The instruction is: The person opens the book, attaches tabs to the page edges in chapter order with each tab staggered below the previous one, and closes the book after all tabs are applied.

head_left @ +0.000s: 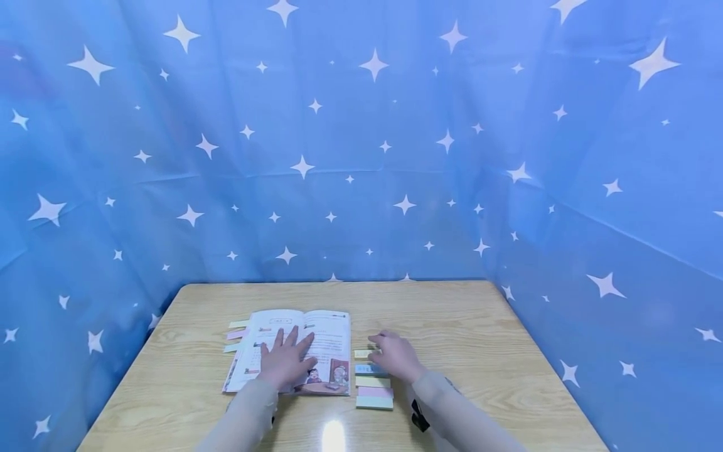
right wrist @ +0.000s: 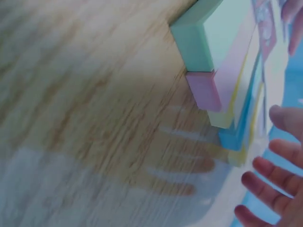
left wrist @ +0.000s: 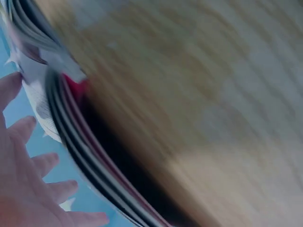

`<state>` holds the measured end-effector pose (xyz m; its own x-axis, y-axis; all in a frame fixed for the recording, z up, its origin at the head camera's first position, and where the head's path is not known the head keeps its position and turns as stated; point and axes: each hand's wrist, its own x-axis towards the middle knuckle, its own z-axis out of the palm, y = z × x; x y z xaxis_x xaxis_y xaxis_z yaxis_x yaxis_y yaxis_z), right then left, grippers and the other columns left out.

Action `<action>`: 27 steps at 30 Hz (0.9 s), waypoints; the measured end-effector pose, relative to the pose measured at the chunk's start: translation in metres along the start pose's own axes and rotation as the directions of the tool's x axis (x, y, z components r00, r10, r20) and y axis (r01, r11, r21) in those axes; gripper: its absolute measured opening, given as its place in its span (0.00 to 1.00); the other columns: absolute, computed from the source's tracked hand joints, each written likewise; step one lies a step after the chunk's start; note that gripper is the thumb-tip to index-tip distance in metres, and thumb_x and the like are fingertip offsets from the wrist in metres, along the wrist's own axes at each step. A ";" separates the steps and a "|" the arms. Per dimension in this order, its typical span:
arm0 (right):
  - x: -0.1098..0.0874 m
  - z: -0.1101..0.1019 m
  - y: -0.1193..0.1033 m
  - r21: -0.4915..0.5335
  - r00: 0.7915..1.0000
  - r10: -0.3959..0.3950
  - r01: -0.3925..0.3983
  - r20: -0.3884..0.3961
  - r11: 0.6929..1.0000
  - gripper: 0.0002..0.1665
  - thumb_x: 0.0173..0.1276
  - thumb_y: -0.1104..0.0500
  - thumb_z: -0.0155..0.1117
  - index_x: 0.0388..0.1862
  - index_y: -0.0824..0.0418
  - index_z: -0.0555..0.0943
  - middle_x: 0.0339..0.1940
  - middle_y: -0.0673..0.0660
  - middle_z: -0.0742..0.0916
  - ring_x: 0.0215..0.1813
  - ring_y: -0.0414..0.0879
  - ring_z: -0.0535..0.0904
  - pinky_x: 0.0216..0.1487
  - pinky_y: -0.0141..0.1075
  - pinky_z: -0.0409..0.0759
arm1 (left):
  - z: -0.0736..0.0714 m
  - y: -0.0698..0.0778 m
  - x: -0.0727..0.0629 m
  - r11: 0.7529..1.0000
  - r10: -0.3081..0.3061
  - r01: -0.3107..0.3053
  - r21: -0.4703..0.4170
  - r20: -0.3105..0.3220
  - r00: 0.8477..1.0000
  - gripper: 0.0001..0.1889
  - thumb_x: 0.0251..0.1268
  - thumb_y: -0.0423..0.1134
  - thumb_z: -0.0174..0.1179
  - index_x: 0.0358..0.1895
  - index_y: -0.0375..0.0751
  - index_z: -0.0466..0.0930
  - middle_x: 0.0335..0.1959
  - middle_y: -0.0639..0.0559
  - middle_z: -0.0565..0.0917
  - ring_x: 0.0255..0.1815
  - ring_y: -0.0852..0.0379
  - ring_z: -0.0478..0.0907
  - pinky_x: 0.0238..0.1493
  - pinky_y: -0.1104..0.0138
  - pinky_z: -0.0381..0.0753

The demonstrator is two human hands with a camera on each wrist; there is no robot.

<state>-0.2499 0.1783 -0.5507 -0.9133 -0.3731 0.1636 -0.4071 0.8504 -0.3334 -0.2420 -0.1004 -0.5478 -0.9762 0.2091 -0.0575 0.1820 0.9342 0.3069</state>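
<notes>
An open book (head_left: 327, 339) with printed text and cartoon pictures lies on the table. Across its pages rests my left hand (head_left: 283, 364), fingers spread. To the right of the book is a column of sticky note pads: a small yellow one (head_left: 361, 355), a blue one (head_left: 369, 370), another yellow one (head_left: 373, 382), a purple one (head_left: 375, 392) and a green one (head_left: 374, 403). My right hand (head_left: 397, 356) is over the far end of this column, nearest the small yellow pad, which it partly covers. In the right wrist view its fingers (right wrist: 270, 191) are apart, slightly bent and hold nothing.
Coloured sticky tabs (head_left: 236, 335) stick out from the book's left edge. The wooden table (head_left: 452, 314) reaches back to a blue curtain (head_left: 350, 220) with white stars. A bright light reflection shows near the table's front.
</notes>
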 end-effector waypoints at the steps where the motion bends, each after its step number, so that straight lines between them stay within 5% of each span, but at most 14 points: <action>1: 0.001 0.001 0.001 0.013 1.000 0.012 -0.012 0.010 1.000 0.24 0.61 0.55 0.69 0.55 0.64 0.82 0.44 0.57 0.85 0.39 0.47 0.81 0.35 0.38 0.82 | -0.001 -0.001 0.000 1.000 -0.011 0.011 -0.002 0.009 1.000 0.33 0.65 0.62 0.54 0.72 0.57 0.65 0.76 0.42 0.55 0.75 0.32 0.43 0.62 0.26 0.37; 16: 0.012 0.010 0.012 0.113 0.991 0.082 -0.094 0.104 0.989 0.21 0.55 0.57 0.74 0.48 0.60 0.85 0.41 0.53 0.82 0.42 0.47 0.80 0.41 0.41 0.81 | 0.003 -0.005 -0.004 0.991 -0.092 0.103 -0.087 0.116 0.989 0.38 0.66 0.68 0.47 0.76 0.57 0.57 0.78 0.40 0.45 0.75 0.28 0.35 0.58 0.23 0.32; 27: 0.011 0.010 0.007 -0.003 0.998 0.048 -0.048 0.047 0.999 0.16 0.55 0.59 0.74 0.44 0.58 0.87 0.47 0.56 0.85 0.47 0.52 0.82 0.44 0.45 0.82 | 0.003 -0.005 -0.006 0.990 -0.104 0.119 -0.073 0.181 0.978 0.39 0.66 0.68 0.45 0.77 0.58 0.53 0.78 0.39 0.40 0.75 0.29 0.30 0.57 0.23 0.27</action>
<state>-0.2633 0.1766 -0.5603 -0.9313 -0.3491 0.1037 -0.3631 0.8682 -0.3382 -0.2362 -0.1056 -0.5522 -0.9522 0.1596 -0.2606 0.0556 0.9289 0.3660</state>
